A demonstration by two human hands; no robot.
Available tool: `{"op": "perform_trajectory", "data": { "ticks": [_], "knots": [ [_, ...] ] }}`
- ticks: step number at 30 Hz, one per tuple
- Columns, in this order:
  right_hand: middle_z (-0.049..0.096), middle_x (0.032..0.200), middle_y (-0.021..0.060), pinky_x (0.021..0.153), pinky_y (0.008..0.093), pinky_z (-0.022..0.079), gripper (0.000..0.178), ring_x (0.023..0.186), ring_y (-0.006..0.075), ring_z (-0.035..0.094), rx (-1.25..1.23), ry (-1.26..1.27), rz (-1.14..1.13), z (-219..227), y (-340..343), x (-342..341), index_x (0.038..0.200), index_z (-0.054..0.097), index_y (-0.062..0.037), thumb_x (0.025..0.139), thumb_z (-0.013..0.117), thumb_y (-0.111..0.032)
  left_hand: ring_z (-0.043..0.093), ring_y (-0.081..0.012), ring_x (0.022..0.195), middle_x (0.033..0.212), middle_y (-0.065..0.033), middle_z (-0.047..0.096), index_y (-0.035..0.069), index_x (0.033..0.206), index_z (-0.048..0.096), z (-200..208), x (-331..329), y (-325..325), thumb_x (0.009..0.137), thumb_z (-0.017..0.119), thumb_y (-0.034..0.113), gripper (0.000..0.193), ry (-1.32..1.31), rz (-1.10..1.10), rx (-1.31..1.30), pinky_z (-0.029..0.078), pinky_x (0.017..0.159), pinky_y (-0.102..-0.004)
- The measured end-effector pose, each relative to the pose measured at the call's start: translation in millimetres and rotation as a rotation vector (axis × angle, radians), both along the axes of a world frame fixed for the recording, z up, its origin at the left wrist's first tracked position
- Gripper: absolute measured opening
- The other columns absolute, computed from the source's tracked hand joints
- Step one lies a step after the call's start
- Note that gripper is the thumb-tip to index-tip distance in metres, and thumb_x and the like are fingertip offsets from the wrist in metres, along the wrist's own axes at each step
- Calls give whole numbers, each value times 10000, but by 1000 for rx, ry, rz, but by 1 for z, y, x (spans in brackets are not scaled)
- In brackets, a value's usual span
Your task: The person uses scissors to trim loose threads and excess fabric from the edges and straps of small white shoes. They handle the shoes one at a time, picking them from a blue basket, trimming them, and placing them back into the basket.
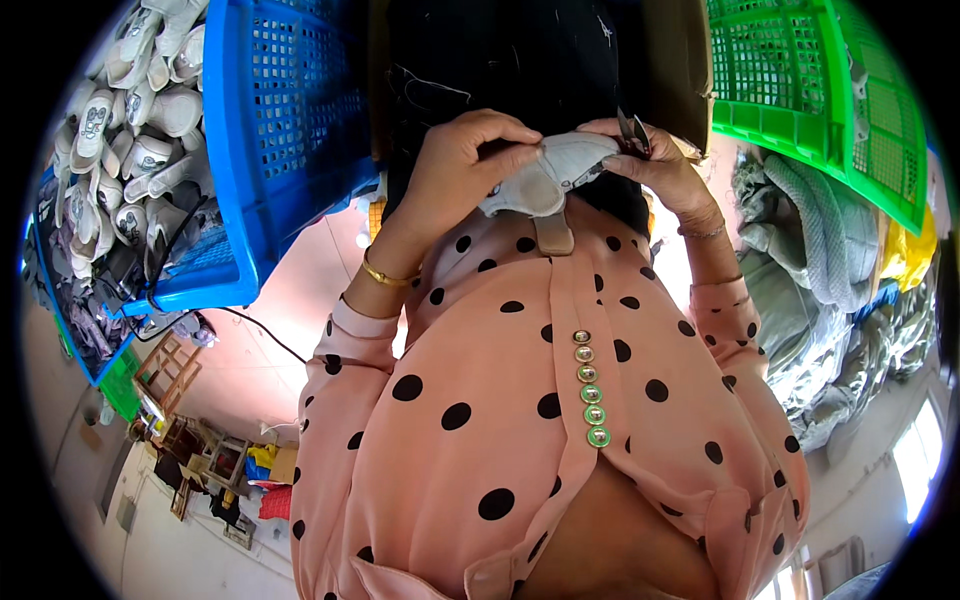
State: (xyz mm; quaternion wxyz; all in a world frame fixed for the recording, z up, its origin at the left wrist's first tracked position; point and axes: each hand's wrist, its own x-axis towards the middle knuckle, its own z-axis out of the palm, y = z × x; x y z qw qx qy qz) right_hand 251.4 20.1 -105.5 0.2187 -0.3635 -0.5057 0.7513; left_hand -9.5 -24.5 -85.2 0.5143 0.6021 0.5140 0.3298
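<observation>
A pale grey-white shoe upper is held up at my waist, above my dark-clothed lap. My left hand pinches its left edge between thumb and fingers. At the other end, my right hand grips the upper's right edge. A small pair of thread snips with dark blades also sits in that right hand, the blades pointing away from me. The handle end of the snips is hidden by the fingers. A strap-like piece hangs just below the upper against my shirt.
On the left stands a blue plastic crate, beside a heap of similar pale shoe uppers. A green crate is on the right, over grey fabric and plastic bags. A dark cable runs below the blue crate.
</observation>
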Motion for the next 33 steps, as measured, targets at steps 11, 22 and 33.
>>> {"op": "perform_trajectory", "data": {
  "ticks": [11, 22, 33],
  "knots": [
    [638, 1197, 69, 976, 279, 450, 392, 1076, 147, 587, -28, -40, 24, -1, 9, -6, 1250, 593, 9, 861, 631, -30, 643, -120, 908, 1076, -83, 645, 28, 1102, 654, 5, 0, -3, 893, 664, 85, 217, -168, 96, -105, 529, 814, -242],
    [660, 1149, 47, 922, 229, 486, 374, 1027, 85, 598, 133, -113, 16, -7, 9, -16, 1292, 573, -16, 929, 622, -89, 617, -98, 707, 763, -52, 640, 29, 763, 548, -1, -12, 5, 1007, 517, 161, 280, -58, 492, 62, 507, 691, -233],
    [689, 1045, 119, 748, 263, 543, 490, 867, 199, 696, 824, -551, -106, 17, -2, -21, 1302, 553, -64, 868, 703, -237, 599, -191, 848, 932, -26, 676, 114, 940, 728, 12, -1, -22, 727, 802, 166, 231, 346, 113, 397, 515, 699, -291]
  ]
}}
